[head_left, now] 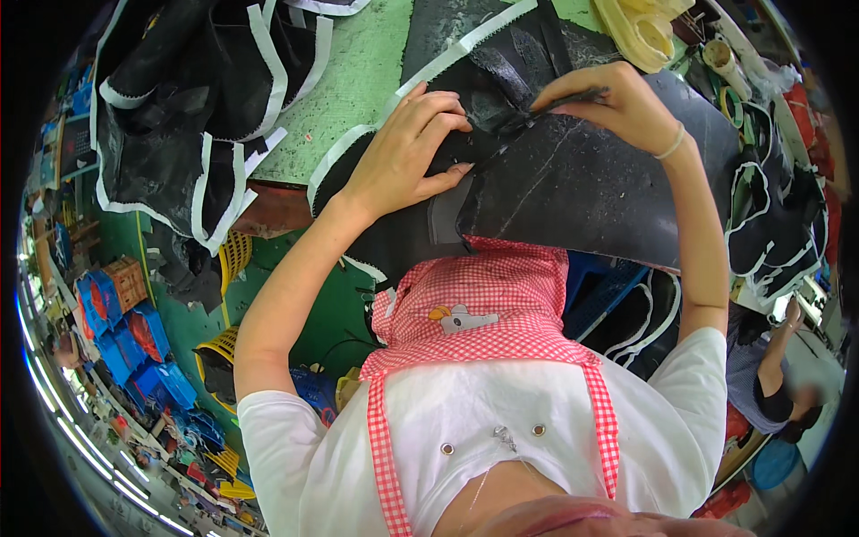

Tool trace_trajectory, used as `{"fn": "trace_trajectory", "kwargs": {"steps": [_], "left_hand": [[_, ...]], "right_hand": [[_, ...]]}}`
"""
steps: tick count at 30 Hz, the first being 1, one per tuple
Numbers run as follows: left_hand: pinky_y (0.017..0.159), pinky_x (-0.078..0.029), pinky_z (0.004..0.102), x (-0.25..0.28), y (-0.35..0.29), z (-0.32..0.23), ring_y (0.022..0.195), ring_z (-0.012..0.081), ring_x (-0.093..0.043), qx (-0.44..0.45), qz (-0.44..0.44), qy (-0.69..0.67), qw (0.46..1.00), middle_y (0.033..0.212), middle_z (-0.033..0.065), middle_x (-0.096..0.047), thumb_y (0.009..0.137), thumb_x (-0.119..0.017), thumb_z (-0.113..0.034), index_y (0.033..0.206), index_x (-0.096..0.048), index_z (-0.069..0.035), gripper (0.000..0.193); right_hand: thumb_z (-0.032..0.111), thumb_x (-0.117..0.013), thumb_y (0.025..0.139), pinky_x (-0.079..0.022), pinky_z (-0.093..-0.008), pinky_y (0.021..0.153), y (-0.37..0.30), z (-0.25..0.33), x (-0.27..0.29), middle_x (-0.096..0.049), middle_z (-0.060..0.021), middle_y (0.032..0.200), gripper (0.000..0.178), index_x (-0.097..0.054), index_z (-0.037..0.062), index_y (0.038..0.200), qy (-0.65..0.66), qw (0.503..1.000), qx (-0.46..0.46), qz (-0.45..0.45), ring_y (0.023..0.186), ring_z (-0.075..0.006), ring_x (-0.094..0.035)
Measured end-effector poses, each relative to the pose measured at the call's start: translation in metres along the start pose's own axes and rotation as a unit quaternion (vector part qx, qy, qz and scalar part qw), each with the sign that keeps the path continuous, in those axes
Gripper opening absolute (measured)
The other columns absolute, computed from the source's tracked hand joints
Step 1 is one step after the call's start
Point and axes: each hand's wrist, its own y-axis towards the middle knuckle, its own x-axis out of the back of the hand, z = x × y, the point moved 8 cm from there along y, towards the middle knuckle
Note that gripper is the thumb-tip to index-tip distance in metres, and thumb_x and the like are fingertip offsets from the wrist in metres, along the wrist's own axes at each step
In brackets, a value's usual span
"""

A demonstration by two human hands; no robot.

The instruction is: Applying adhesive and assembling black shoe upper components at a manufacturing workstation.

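A black sheet piece with white zigzag-cut edging (479, 36) lies in front of me on a dark work board (617, 192). My left hand (407, 148) rests on it, fingers and thumb apart, pressing the material flat. My right hand (622, 107) is closed in a pinch around a thin dark strip-like piece (577, 97). Whether it is a strip of material or a slim tool, I cannot tell. Its lower left end meets the black piece close to my left fingertips. Shiny, wrinkled patches show on the piece there.
Black pieces with white edging (148, 166) are heaped at the left on the green tabletop (349, 80). A yellow container (637, 36) stands at the far right. More edged pieces (769, 206) hang at right. Yellow baskets (235, 259) sit below the table's left side. Another person (769, 376) is at lower right.
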Motion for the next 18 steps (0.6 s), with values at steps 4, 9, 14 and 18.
{"fn": "trace_trajectory", "kwargs": {"steps": [4, 9, 14, 18], "left_hand": [[0.121, -0.035, 0.0545, -0.002, 0.003, -0.001, 0.123, 0.0327, -0.057, -0.006, 0.020, 0.024, 0.999, 0.128, 0.0103, -0.054, 0.078, -0.082, -0.020, 0.116, -0.060, -0.007, 0.045], [0.123, -0.033, 0.0539, 0.000, 0.000, 0.000, 0.130, 0.0337, -0.054, 0.016, 0.023, 0.018, 0.999, 0.131, 0.0110, -0.055, 0.080, -0.081, -0.018, 0.117, -0.059, -0.007, 0.045], [0.120, -0.036, 0.0538, -0.010, 0.027, 0.001, 0.129, 0.0344, -0.055, 0.014, -0.006, 0.050, 0.999, 0.130, 0.0124, -0.057, 0.086, -0.078, -0.019, 0.116, -0.059, -0.006, 0.038], [0.115, -0.040, 0.0539, -0.029, 0.074, -0.006, 0.121, 0.0337, -0.060, 0.009, -0.060, 0.097, 0.993, 0.123, 0.0134, -0.060, 0.095, -0.071, -0.026, 0.112, -0.062, -0.004, 0.029]], "right_hand": [[0.017, -0.069, 0.098, -0.040, -0.0277, 0.053, 0.007, -0.005, 0.029, -0.066, -0.0058, 0.076, 0.021, -0.077, 0.0062, 0.115, -0.187, 0.970, -0.023, -0.151, 0.057, -0.0085, -0.048], [0.029, -0.078, 0.093, -0.043, -0.0322, 0.051, -0.014, 0.015, 0.027, -0.063, -0.0058, 0.065, 0.029, -0.074, 0.0000, 0.095, -0.004, 0.973, 0.077, -0.216, 0.052, -0.0138, -0.053], [0.034, -0.081, 0.089, -0.040, -0.0293, 0.052, -0.108, -0.061, 0.092, -0.054, -0.0025, 0.062, 0.039, -0.073, -0.0033, 0.091, 0.025, 0.922, -0.127, -0.365, 0.055, -0.0074, -0.049], [0.043, -0.079, 0.090, -0.043, -0.0290, 0.056, -0.117, -0.125, 0.132, -0.063, -0.0043, 0.068, 0.044, -0.074, -0.0003, 0.092, -0.420, 0.765, -0.302, -0.384, 0.062, -0.0098, -0.055]]}}
